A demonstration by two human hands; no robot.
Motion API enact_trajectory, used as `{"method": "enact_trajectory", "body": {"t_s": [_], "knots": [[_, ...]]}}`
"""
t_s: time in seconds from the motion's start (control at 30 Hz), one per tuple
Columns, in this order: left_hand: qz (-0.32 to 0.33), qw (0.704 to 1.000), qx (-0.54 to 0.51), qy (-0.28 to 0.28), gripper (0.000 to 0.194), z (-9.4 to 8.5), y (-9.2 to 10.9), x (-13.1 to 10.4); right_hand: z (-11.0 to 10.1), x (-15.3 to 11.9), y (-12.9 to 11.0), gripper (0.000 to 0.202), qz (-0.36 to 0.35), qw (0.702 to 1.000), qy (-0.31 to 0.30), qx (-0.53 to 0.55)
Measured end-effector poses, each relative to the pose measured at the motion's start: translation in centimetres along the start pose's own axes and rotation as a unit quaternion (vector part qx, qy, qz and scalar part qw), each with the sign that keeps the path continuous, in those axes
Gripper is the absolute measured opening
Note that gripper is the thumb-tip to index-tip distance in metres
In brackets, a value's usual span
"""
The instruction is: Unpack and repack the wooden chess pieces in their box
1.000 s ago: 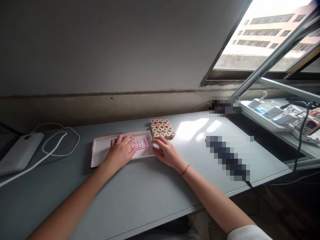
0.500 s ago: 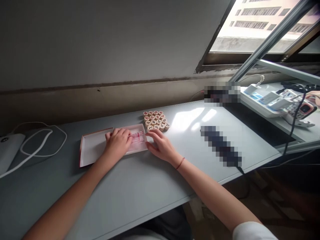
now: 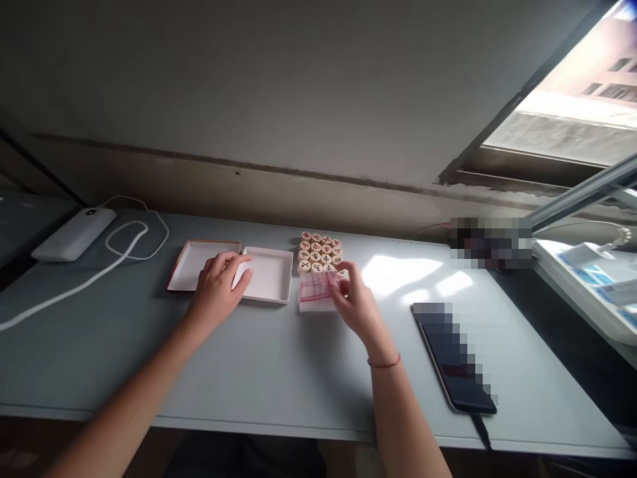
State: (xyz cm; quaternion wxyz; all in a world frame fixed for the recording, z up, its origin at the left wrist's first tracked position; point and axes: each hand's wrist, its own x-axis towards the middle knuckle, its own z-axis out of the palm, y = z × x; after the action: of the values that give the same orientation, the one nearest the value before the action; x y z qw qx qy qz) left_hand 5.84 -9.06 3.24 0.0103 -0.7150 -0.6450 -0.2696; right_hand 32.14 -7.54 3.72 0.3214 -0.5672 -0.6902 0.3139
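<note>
Pink-lined sheet [image 3: 314, 289] looks light, flimsy, best held by an edge; our right hand [image 3: 360, 307] pinches its right end; our left hand [image 3: 217, 284], half-open, seems empty over the white tray [image 3: 271, 273].

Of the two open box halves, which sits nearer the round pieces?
The white-rimmed half on the right; the red-edged half lies farther left.

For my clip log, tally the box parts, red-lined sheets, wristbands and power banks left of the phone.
Shallow white rectangular box parts: 2
Translucent red-lined folded sheet: 1
Thin red wristband: 1
White rectangular power bank: 1
Total: 5
</note>
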Motion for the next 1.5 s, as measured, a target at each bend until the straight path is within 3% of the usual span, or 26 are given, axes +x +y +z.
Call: {"method": "enact_trajectory", "body": {"t_s": [0.13,0.33,0.47,0.57,0.67,0.83,1.1,1.2,1.27,1.4,1.5], "knots": [[-0.052,0.996,0.021,-0.067,0.031,-0.6,-1.7,-0.7,-0.5,0.1,0.8,0.039,0.035,0.993,-0.039,-0.105],[0.021,0.995,0.07,-0.065,0.031,-1.2,-3.3,-1.7,0.4,-1.0,-0.4,0.021,0.007,0.973,-0.011,-0.23],[0.1,0.987,0.075,-0.103,0.035,-1.3,-4.0,-2.4,1.5,-1.7,-0.8,0.017,-0.01,0.973,-0.046,-0.225],[0.129,0.984,0.085,-0.09,0.026,-1.1,-4.0,-2.8,1.8,-1.5,-0.1,0.023,-0.012,0.978,-0.057,-0.201],[0.141,0.984,0.084,-0.073,0.027,-0.7,-3.7,-3.1,1.4,-0.9,0.6,0.035,-0.014,0.981,-0.057,-0.185],[0.136,0.986,0.076,-0.064,0.026,-0.5,-3.4,-3.1,0.8,-0.2,1.0,0.03,-0.001,0.982,-0.088,-0.167],[0.128,0.987,0.087,-0.049,0.026,-0.4,-3.5,-3.0,0.8,-0.6,0.5,0.036,-0.029,0.988,-0.048,-0.142],[0.133,0.986,0.097,0.004,0.021,-0.7,-3.2,-3.2,2.2,-1.2,-0.6,0.03,-0.103,0.986,0.011,-0.133],[0.175,0.981,0.08,0.015,0.019,-1.0,-2.9,-3.5,3.9,-1.8,-1.6,0.025,-0.182,0.972,0.029,-0.147],[0.292,0.951,0.028,-0.101,0.029,-1.1,-2.6,-4.5,7.9,-3.0,-3.5,0.032,-0.286,0.926,-0.045,-0.243],[0.259,0.956,0.032,-0.137,0.033,-0.4,-2.7,-4.7,10.1,-2.9,-4.4,0.031,-0.289,0.902,-0.088,-0.309]]}}
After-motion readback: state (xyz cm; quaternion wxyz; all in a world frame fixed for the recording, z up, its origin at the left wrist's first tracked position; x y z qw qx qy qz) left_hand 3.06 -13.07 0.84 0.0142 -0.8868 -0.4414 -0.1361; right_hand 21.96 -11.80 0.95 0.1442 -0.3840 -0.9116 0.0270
